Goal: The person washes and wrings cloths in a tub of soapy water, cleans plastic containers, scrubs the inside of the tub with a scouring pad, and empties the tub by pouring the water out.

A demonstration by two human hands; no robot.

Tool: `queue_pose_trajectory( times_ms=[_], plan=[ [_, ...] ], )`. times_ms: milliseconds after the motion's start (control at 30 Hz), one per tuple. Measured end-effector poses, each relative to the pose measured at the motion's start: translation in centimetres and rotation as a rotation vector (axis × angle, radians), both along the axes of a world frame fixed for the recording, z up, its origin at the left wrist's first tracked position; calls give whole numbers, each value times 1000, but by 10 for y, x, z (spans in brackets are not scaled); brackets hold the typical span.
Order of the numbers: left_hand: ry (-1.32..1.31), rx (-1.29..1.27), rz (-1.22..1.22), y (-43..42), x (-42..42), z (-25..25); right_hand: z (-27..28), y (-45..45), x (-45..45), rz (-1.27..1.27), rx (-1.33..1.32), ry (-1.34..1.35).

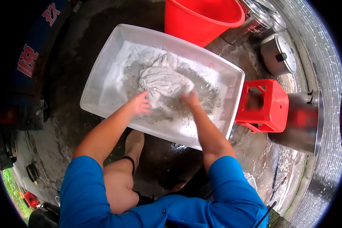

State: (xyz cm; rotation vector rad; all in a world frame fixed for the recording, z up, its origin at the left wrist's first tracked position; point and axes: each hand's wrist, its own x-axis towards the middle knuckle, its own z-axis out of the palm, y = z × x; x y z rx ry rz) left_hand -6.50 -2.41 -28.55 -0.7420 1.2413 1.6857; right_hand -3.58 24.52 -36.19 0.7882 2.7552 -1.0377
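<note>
A wet greyish-white cloth (163,79) lies bunched in soapy water inside a large white plastic tub (98,79). Foam floats along the tub's left, right and near sides. Over the near left part of the tub, my left hand (139,103) has its fingers spread, close to the cloth's lower left edge, and holds nothing. My right hand (190,99) is at the cloth's lower right end, blurred by motion; its fingers cannot be made out, nor whether they touch the cloth.
A big red bucket (201,24) stands behind the tub. To the right are a red plastic stool (271,106), a large metal pot (302,121) and a lidded pot (279,56) near a brick wall (330,76). My foot (134,144) is just below the tub.
</note>
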Motion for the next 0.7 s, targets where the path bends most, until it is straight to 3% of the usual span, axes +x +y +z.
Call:
queue_pose_trajectory(
  times_ms=[33, 100, 133, 167, 200, 233, 300, 367, 433, 467, 500, 533, 633, 700],
  plan=[
    [-96, -59, 63, 25, 6, 29, -3, -31, -4, 77, 31, -45],
    [-195, -118, 126, 36, 6, 38, 82, -86, -12, 197, -595, -115],
    [-105, 195, 189, 31, -1, 28, 120, -115, 1, 144, -836, -6],
    [-12, 509, 249, 24, -4, 20, 154, -132, 15, 404, -595, 181],
    [180, 545, 233, 16, -1, 28, 166, -148, 26, 584, -609, 422],
    [371, 578, 216, 5, 2, 36, 200, -162, 48, 615, -366, 577],
    [254, 575, 174, -4, -3, 35, 225, -186, 72, 757, -455, 825],
    [493, 138, 56, 3, 5, 34, 222, -207, 76, 689, -530, 836],
    [605, -86, -2, 2, 12, 26, 168, -208, 55, 570, -444, 875],
    [734, 300, 165, 2, 17, 5, 149, -207, 37, 448, -356, 909],
    [662, 220, 210, 9, 15, 16, 148, -185, 17, 463, -231, 840],
    [381, 103, 279, 20, 13, 45, 147, -172, 2, 420, -171, 641],
    [30, -45, 402, 44, 14, 95, 149, -154, -17, 284, -195, 450],
    [173, 25, 232, 9, 0, 0, 161, -168, 9, 344, -259, 520]
  ],
)
